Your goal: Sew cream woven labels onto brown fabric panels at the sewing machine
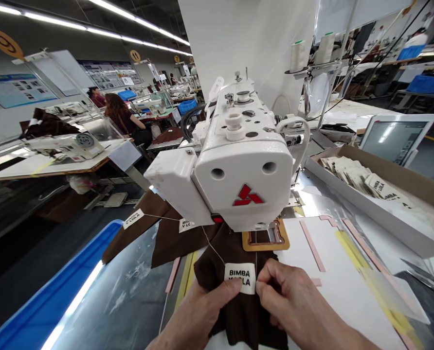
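A dark brown fabric piece (235, 311) with a white "BIMBA Y LOLA" label (247, 273) lies in front of the sewing machine (244, 175). My left hand (202, 311) is closed on the fabric, its thumb pressing over the label's lower left. At the label's right edge, my right hand (293, 296) is closed in a pinch where a thin thread (256, 255) comes down from the machine. Just above the label is a brownish-yellow clamp frame (266, 248). Another thread links this label to more labelled brown pieces (169, 238) at left.
A cardboard box (377, 214) of loose labels stands at the right, with a tablet (395, 138) behind it. Scissors (426, 277) lie at the right edge. A blue bin (60, 287) borders the table at left. Thread cones (297, 57) stand behind; co-workers sit farther back.
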Action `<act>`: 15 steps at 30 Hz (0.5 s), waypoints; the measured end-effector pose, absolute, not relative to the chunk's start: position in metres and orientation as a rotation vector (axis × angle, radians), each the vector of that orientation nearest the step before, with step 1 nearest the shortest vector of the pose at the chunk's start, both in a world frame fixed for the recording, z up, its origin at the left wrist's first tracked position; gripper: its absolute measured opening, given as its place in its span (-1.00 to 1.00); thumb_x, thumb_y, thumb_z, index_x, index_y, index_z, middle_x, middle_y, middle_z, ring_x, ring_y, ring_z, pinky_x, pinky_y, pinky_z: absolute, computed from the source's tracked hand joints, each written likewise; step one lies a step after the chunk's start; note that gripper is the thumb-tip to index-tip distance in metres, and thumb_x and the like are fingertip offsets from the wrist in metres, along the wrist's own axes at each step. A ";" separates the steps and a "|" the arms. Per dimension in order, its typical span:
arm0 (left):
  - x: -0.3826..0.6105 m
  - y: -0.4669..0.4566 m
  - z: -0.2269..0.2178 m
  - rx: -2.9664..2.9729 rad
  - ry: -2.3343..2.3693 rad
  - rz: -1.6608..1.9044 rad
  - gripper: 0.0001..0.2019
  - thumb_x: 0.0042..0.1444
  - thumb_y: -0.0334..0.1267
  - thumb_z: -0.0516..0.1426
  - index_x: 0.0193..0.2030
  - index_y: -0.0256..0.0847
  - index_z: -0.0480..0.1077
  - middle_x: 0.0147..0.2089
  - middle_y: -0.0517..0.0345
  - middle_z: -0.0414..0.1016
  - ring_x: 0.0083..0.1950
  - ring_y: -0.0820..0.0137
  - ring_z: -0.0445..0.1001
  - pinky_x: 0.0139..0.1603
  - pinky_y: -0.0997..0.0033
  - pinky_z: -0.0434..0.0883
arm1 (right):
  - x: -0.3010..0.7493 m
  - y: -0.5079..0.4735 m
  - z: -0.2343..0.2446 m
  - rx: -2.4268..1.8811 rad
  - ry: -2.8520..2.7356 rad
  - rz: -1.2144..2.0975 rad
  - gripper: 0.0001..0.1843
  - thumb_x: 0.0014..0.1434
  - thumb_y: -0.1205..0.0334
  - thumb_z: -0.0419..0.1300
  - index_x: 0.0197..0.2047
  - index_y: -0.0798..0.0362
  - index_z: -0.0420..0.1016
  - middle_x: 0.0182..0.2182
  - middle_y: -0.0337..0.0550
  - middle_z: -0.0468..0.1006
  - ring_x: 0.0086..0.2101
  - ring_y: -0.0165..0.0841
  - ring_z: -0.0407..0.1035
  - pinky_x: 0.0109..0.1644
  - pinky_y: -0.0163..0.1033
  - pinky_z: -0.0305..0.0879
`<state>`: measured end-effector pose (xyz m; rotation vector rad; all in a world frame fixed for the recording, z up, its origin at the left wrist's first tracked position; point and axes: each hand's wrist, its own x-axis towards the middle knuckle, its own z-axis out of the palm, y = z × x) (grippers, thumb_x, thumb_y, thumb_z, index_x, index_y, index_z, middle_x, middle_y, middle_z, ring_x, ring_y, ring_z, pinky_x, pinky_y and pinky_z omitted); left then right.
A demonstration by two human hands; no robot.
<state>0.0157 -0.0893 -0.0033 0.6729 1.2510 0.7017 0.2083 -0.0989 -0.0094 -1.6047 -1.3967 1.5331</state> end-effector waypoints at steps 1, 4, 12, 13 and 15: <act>0.016 -0.090 -0.002 0.681 1.268 0.695 -0.60 0.02 -0.12 0.41 -0.04 -0.27 0.58 -0.16 -0.07 0.67 0.14 -0.06 0.57 0.02 0.15 0.56 | 0.208 -0.099 -0.009 -1.616 -1.409 1.506 -0.86 0.21 0.25 0.14 -0.40 -0.02 0.31 -0.59 -0.35 0.34 -0.55 -0.42 0.34 -0.51 -0.36 0.17; 0.015 -0.091 0.001 0.668 1.286 0.668 -0.62 0.06 -0.13 0.39 -0.03 -0.27 0.59 -0.10 -0.08 0.68 0.13 -0.03 0.58 0.04 0.15 0.55 | 0.209 -0.099 -0.008 -1.613 -1.421 1.455 -0.85 0.22 0.24 0.15 -0.40 -0.02 0.31 -0.59 -0.35 0.34 -0.56 -0.43 0.31 -0.51 -0.35 0.16; 0.013 -0.081 0.003 0.472 1.196 0.681 -0.73 0.07 -0.28 0.36 -0.10 -0.36 0.57 -0.11 -0.19 0.68 -0.08 -0.03 0.66 -0.07 0.13 0.57 | 0.219 -0.100 -0.008 -1.522 -1.271 1.617 -0.83 0.29 0.16 0.13 -0.35 -0.02 0.33 -0.49 -0.34 0.39 -0.53 -0.44 0.32 -0.48 -0.35 0.23; 0.013 -0.081 0.004 0.468 1.204 0.682 -0.74 0.07 -0.29 0.35 -0.10 -0.37 0.58 -0.11 -0.20 0.68 -0.09 -0.03 0.66 -0.09 0.14 0.57 | 0.219 -0.100 -0.008 -1.527 -1.277 1.619 -0.83 0.29 0.16 0.13 -0.35 -0.02 0.32 -0.50 -0.35 0.38 -0.54 -0.43 0.31 -0.48 -0.35 0.23; 0.012 -0.081 0.003 0.465 1.194 0.687 -0.74 0.08 -0.31 0.34 -0.09 -0.38 0.58 -0.10 -0.21 0.68 -0.08 -0.02 0.66 -0.08 0.14 0.57 | 0.218 -0.101 -0.008 -1.531 -1.308 1.606 -0.83 0.29 0.16 0.13 -0.35 -0.03 0.31 -0.51 -0.36 0.37 -0.54 -0.42 0.33 -0.48 -0.34 0.22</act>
